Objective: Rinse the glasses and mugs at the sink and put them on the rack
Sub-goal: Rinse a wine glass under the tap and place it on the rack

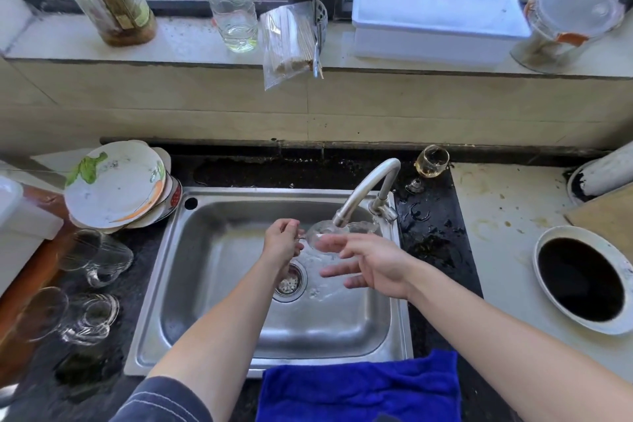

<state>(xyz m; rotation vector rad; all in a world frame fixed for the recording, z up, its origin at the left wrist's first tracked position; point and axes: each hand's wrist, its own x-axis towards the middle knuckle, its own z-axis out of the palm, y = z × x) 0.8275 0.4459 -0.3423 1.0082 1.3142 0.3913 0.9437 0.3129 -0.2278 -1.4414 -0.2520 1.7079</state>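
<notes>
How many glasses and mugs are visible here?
5: three glasses on the counter left of the sink, blurred, so maybe more; one glass in the left hand under the tap; one stemmed glass behind the tap.

Dark stone countertop (431, 233) with a steel sink (308, 329) set into it. Left of the sink: a stack of plates (116, 185) at the rear, clear glass mugs (96, 257) nearer the front. Behind the tap (370, 181), at right: a stemmed glass (432, 161) holding a little yellow liquid. A blue cloth (359, 387) drapes over the front edge. On the adjoining pale counter (496, 216): a white bowl (582, 279) with a dark interior.
</notes>
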